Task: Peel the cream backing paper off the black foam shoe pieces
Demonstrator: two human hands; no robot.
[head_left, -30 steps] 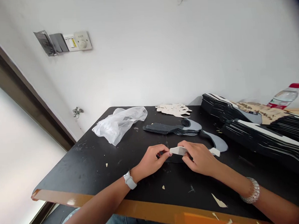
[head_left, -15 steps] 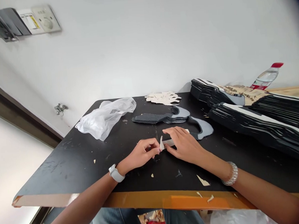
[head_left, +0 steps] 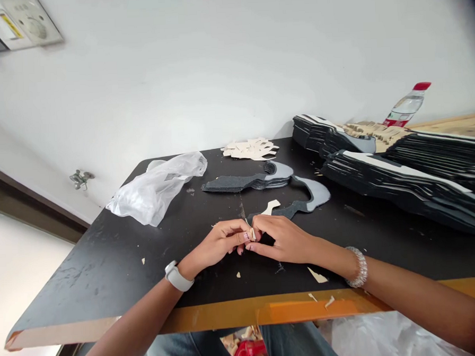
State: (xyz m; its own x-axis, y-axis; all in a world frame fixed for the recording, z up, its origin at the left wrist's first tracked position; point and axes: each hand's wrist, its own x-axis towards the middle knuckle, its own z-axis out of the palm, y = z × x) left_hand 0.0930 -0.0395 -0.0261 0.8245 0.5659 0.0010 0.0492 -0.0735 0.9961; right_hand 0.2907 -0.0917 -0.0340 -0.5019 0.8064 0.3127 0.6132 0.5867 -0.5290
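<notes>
My left hand (head_left: 221, 243) is closed, thumb and finger pinching a small cream paper-like strip (head_left: 252, 234). Against it, my right hand (head_left: 284, 239) has its fingers curled in and its fingertips at the same strip, so both hands meet over the black table. Just behind my right hand lies a single dark grey felt-like cut-out (head_left: 290, 210) with a curved light grey end. A cream paper piece (head_left: 271, 206) rests at its near edge, and my right hand hides part of the cut-out.
A stack of similar cut-outs (head_left: 238, 184) lies behind, with cream strips (head_left: 250, 148) piled beyond. A plastic bag (head_left: 158, 190) sits left. Large dark stacks (head_left: 401, 185) and a red-capped bottle (head_left: 405, 108) stand right. Brown tape (head_left: 221, 316) lines the table's front edge.
My right hand has come off the cut-out, curling its fingers in and moving left to my left fingertips. The cream paper piece by the cut-out is now more exposed. The view has shifted slightly.
</notes>
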